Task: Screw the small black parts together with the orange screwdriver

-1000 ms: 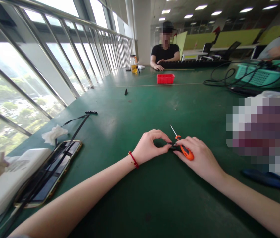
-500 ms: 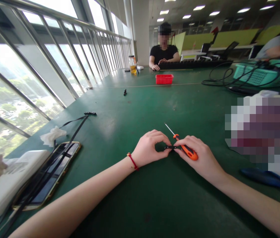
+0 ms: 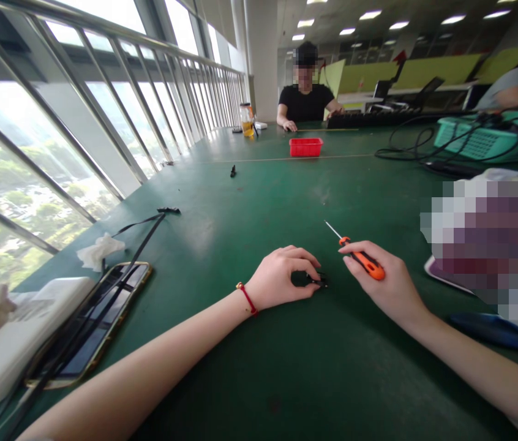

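Over the middle of the green table (image 3: pixel 259 202), my left hand (image 3: pixel 284 275) pinches a small black part (image 3: pixel 318 280) between thumb and fingers. The fingers hide some of the part, and its exact kind does not show. My right hand (image 3: pixel 385 275) is a little to the right, closed around an orange-and-black screwdriver (image 3: pixel 368 262). Its thin metal shaft points up and left, away from the black part. The thumb and forefinger of that hand are apart from the black part.
A phone (image 3: pixel 89 324), a white device (image 3: pixel 24 337) and a black strap (image 3: pixel 142 245) lie at left. Farther off are a small black piece (image 3: pixel 233 171), a red tray (image 3: pixel 305 147) and a teal basket (image 3: pixel 474 139) with cables. Across the table sits a person (image 3: pixel 305 101).
My right hand has let go of the black part and moved right and slightly up with the screwdriver. The left hand keeps the part, now a little lower.
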Available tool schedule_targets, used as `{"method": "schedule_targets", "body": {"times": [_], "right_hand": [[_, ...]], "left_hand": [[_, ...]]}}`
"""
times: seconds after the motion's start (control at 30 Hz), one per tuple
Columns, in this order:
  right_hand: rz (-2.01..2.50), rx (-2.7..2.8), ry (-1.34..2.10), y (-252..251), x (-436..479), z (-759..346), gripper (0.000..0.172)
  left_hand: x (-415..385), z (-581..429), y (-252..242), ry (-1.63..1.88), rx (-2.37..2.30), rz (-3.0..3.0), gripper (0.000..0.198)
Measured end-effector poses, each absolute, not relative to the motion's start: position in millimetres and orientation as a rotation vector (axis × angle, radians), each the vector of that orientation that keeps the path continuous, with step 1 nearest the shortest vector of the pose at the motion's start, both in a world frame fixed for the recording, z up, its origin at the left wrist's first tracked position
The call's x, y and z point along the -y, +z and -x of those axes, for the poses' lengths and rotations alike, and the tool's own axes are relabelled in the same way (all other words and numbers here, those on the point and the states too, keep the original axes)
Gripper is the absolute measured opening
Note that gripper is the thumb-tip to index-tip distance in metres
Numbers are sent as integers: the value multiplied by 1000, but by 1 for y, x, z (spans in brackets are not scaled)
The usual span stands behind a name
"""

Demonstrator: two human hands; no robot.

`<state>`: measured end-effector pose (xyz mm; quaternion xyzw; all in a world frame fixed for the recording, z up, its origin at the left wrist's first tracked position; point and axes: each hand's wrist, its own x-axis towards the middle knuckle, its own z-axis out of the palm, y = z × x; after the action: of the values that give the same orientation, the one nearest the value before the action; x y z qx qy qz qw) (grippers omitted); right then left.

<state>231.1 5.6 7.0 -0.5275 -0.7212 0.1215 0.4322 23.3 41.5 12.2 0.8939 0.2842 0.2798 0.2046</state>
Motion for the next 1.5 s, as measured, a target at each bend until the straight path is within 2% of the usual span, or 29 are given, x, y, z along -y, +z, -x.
{"method": "schedule_targets", "body": {"times": [0.17,0.33,0.53,0.77,0.93,1.2,1.5], "right_hand": [[1335,1802,382,4,-7,-230,11],[1364,1780,449,3,-7,-229,13],[1375,1775,494,4,-6,-229,15],[1382,1825,490,3,-6,-228,14],[1406,1874,480,2,-7,-228,15],[1414,1900,468,2,-6,-227,16],[1418,1915,470,1,-6,-228,15]], "left_hand": [[-43,-25,8,697,-827,-2500,9],[-47,-23,6,813,-931,-2430,8],[-62,8,10,1047,-1312,-2251,8],[-63,100,13,1204,-1841,-2074,14],[-67,135,12,1210,-2113,-1842,20],[-69,144,19,1319,-2212,-1869,24],[-76,157,14,1052,-2176,-1816,39]]}}
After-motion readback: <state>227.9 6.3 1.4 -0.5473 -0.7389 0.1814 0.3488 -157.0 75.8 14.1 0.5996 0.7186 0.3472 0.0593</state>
